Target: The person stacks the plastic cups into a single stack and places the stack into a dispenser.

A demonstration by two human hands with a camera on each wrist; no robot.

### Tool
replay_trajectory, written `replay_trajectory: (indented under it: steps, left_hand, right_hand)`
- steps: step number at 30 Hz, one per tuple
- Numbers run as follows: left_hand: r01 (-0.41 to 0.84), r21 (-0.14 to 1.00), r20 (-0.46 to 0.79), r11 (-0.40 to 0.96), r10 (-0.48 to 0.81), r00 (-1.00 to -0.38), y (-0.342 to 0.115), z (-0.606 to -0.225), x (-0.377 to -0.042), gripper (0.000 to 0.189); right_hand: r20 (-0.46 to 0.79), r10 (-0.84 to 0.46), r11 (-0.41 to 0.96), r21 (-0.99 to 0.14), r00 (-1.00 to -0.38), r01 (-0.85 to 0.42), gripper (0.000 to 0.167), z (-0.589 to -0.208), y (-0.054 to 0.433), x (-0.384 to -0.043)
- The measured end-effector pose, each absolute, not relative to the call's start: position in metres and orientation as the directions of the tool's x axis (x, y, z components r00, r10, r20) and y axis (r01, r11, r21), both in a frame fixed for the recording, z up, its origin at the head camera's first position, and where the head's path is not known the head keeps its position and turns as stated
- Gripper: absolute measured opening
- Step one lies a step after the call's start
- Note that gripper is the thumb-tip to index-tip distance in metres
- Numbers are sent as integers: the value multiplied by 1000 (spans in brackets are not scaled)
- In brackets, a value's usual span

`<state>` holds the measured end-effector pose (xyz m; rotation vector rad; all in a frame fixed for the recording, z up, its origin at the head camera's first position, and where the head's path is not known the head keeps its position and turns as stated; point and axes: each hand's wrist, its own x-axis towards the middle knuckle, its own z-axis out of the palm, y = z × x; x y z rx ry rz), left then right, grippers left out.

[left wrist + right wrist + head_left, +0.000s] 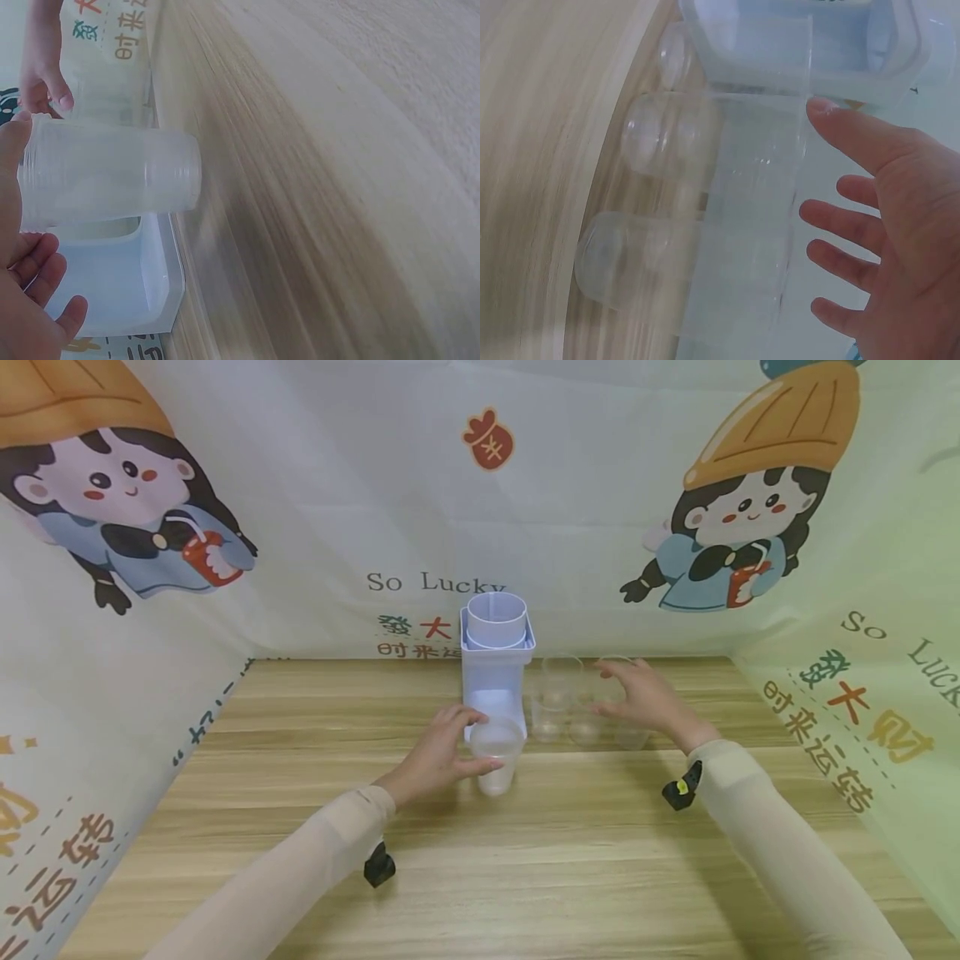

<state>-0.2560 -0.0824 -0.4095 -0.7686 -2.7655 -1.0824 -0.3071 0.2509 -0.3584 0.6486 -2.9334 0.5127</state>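
Observation:
My left hand point(435, 752) grips a translucent plastic cup point(496, 775) near its rim, thumb on one side and fingers on the other. In the left wrist view this cup point(112, 169) is upright relative to the table, its base close to the wood. Directly behind it stands a pale lavender plastic holder point(492, 675) with a round tube on top. My right hand point(648, 697) is over several clear cups point(547, 725) to the right of the holder. Its fingers are spread, with the thumb tip right at one cup's rim point(807, 124) in the right wrist view.
The wood-grain table point(450, 877) meets a printed cloth backdrop point(360, 502) behind the holder, and cloth also rises at both sides. A small black wrist camera point(380, 865) hangs from the left sleeve, another black camera point(681, 787) from the right.

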Motion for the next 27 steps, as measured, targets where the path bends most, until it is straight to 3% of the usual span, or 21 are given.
replay_trajectory:
  steps: [27]
  left_hand:
    - [458,615,204,642,432,-879,-84,-408,-257,72]
  right_hand:
    - [138,-399,851,-314,-907,-422,75,-364,254,-312]
